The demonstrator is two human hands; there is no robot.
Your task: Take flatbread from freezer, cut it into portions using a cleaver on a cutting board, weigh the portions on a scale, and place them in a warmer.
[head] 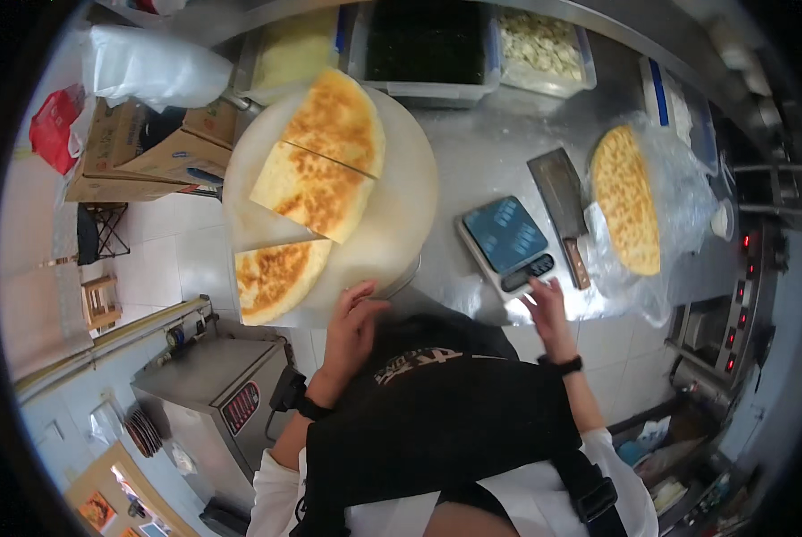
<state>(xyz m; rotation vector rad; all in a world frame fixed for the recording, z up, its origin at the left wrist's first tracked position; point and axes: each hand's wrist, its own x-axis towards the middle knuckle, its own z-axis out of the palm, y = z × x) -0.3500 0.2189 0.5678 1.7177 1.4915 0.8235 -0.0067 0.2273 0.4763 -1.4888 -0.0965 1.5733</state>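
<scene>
Three pieces of browned flatbread lie on a round pale board (401, 221): an upper wedge (337, 124), a middle piece (313, 191) and a lower-left wedge (280, 278). My left hand (357, 322) is at the board's near edge, fingers loosely bent, holding nothing that I can see. At the near edge of a digital kitchen scale (506, 236), the fingers of my right hand (550, 315) are spread close to its display; whether they touch it is unclear. Right of the scale lies a cleaver (560, 194) with a wooden handle. Another flatbread piece (625, 201) rests on clear plastic film.
Plastic tubs of pale food (293, 50), dark food (427, 43) and chopped pale food (542, 47) line the steel counter's back. A lidded tub (682, 114) stands at the back right. Cardboard boxes (166, 144) are at the left, beside a plastic bag (152, 67).
</scene>
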